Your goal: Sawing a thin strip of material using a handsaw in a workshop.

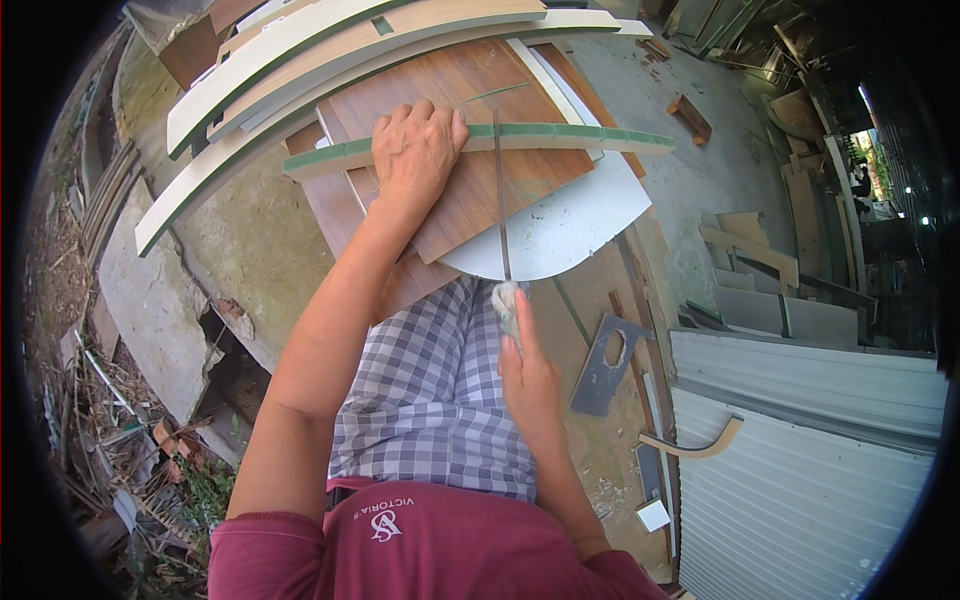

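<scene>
A long pale strip with a green upper face (560, 135) lies crosswise on a brown wood-grain board (470, 85). My left hand (415, 145) is closed over the strip left of its middle, pressing it on the board. Low on the right, my right hand (530, 370) grips the pale, cloth-like wrapped handle of a long narrow dark-bladed hand tool (503, 215). Its blade points away from me and crosses the strip to the right of my left hand. Whether it is a file or a saw I cannot tell.
Long curved white and wood-coloured panels (350, 60) are stacked beyond the board. Under it sits a white rounded panel (580, 220). A grey plate with an oval hole (608, 365) lies right of my legs, near corrugated metal sheeting (800, 450). Broken concrete (150, 300) lies at left.
</scene>
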A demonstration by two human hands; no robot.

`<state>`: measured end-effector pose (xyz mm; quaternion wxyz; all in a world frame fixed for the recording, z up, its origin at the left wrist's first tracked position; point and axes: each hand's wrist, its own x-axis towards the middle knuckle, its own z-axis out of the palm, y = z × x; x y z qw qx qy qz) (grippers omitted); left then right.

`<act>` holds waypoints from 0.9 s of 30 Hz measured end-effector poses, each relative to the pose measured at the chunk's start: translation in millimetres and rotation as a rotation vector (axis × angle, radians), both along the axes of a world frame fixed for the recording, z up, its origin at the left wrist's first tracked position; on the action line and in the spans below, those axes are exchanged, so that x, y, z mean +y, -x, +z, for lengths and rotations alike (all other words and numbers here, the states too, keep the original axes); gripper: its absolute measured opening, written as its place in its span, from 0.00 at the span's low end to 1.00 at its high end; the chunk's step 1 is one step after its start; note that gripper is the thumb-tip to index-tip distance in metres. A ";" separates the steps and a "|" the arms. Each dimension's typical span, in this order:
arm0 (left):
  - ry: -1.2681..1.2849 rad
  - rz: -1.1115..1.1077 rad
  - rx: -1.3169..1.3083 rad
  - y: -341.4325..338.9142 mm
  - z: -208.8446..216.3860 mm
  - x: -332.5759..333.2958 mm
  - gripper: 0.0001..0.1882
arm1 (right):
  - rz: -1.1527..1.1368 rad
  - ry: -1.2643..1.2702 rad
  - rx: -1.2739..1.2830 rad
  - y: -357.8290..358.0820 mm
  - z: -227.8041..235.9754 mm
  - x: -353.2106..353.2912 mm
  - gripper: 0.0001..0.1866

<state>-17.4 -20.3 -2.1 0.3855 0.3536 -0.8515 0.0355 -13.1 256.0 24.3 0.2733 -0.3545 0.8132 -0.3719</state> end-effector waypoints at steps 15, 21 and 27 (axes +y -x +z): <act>0.036 -0.100 0.050 3.4 -2.2 19.8 0.10 | -0.040 0.096 0.103 32.2 -8.0 -62.2 0.29; 0.023 -0.195 0.081 17.4 1.2 35.6 0.10 | -0.201 0.065 0.022 25.8 5.7 -55.6 0.29; 0.017 -0.003 0.112 30.8 -2.2 3.0 0.11 | -0.114 0.127 0.023 56.6 10.8 -97.8 0.28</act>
